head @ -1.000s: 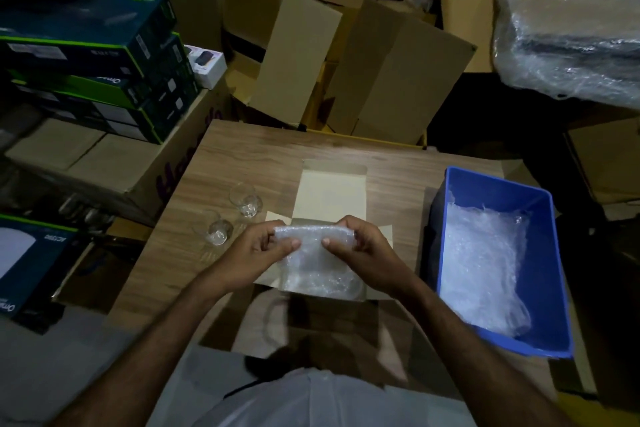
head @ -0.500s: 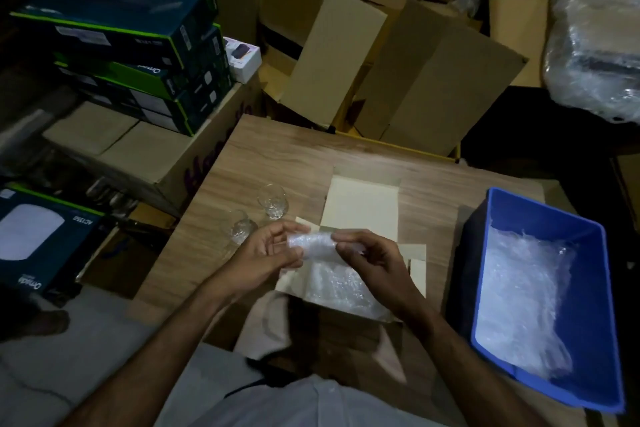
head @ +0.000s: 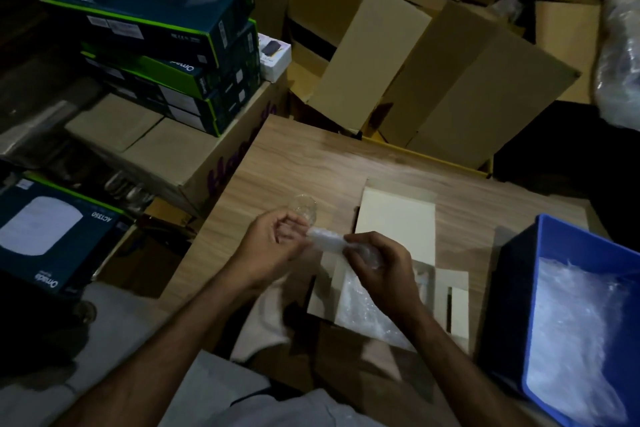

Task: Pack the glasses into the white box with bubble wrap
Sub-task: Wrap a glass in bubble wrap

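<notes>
Since the earlier frame the bubble wrap bundle (head: 327, 240) is rolled tighter. The left hand (head: 273, 246) and right hand (head: 377, 265) pinch its ends above the white box (head: 398, 229). One bare glass (head: 306, 209) waits on the table (head: 294, 163), so packing seems unfinished.

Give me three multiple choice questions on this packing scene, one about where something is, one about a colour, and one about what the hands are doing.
1. Where is the white box?
A. on the wooden table
B. inside the bin
C. on the floor

2. What colour is the bin of bubble wrap?
A. red
B. blue
C. green

3. What are both hands doing?
A. resting flat
B. lifting the bin
C. holding a wrapped bundle

Answers: 1 A, it lies open on the table. 2 B, its walls are blue. 3 C, the left hand and right hand pinch the bundle between them.
</notes>
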